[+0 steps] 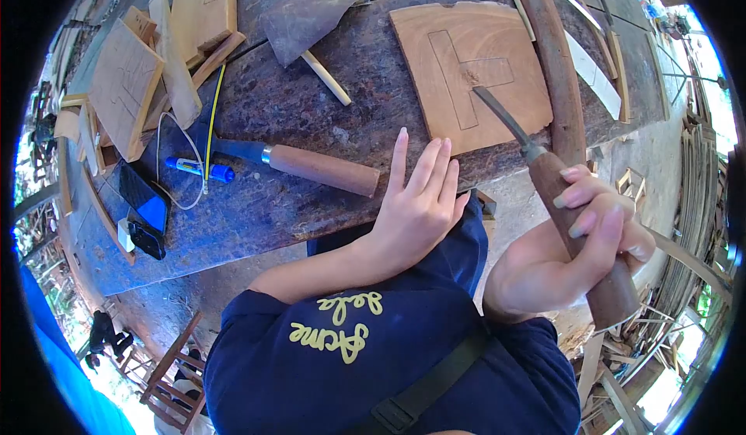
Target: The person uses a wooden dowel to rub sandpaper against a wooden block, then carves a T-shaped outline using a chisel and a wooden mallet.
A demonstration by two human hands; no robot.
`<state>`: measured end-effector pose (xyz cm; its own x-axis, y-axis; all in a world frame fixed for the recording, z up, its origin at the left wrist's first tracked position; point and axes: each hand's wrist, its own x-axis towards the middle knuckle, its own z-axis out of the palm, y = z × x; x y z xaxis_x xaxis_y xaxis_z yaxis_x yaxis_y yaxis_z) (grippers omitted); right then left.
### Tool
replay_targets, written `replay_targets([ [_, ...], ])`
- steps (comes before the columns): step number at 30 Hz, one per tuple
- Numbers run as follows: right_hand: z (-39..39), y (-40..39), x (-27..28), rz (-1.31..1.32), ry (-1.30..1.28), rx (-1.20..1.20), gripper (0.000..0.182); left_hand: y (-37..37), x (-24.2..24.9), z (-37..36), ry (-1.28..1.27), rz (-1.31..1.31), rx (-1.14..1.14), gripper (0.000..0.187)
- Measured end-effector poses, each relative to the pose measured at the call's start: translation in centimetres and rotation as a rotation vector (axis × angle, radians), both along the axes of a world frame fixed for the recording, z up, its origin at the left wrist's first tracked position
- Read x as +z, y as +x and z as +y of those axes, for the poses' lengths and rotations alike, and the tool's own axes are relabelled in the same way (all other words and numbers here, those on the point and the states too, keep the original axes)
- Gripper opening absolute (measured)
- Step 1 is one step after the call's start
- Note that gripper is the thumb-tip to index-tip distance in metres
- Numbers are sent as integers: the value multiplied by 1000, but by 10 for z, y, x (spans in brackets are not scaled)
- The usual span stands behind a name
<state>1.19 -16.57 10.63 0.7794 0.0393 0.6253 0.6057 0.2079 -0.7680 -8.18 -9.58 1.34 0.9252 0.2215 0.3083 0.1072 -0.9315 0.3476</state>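
My right hand (598,237) is closed around the thick wooden handle of a chisel (513,120). The chisel slants up to the left, and its metal tip meets a flat wooden board (501,43) inside a pencilled T-shaped outline. Light scratch marks show around the tip. My left hand (423,194) lies with fingers stretched out over the table edge, fingertips at the board's lower left corner; it holds nothing. Left of that hand lies a second wooden-handled chisel (322,169).
A blue marker (200,169), a phone (144,198) and a yellow-and-white cord lie on the worn table (256,229). Wood pieces (124,81) are piled at the left. A sheet of sandpaper (303,23) covers a stick. A long wooden bar (556,70) borders the board's right side.
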Motion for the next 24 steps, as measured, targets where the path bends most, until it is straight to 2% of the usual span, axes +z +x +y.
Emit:
replay_targets([
  [3,4,5,4,51,112,-10,13,0,0,1,1,-5,-2,43],
  [6,8,9,12,143,120,-27,13,-1,-1,1,2,-9,-3,43],
  [24,10,19,13,95,110,-8,16,0,-1,1,3,8,-16,46],
])
